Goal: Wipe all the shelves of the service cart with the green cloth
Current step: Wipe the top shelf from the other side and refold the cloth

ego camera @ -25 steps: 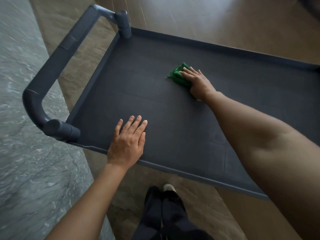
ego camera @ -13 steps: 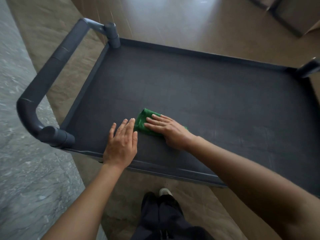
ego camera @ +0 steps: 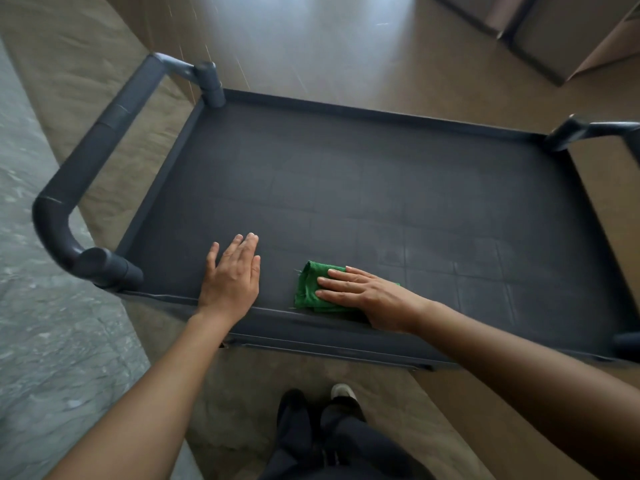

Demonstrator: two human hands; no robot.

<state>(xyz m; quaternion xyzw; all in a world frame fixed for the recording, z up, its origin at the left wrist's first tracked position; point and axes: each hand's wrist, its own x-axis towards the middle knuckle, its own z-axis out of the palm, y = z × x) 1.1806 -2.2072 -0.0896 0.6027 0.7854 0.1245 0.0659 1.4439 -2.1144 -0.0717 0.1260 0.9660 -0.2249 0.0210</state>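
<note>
Top shelf (ego camera: 381, 174) wiping in progress: right hand (ego camera: 367, 292), fingers flat, presses the green cloth (ego camera: 310, 289); left hand (ego camera: 230, 275), spread, braces beside it. Next stroke should cover the unwiped area beyond the right hand.

A green cloth (ego camera: 311, 289) lies on the dark grey cart shelf (ego camera: 381, 188); the floor (ego camera: 346, 46) is brown.
</note>
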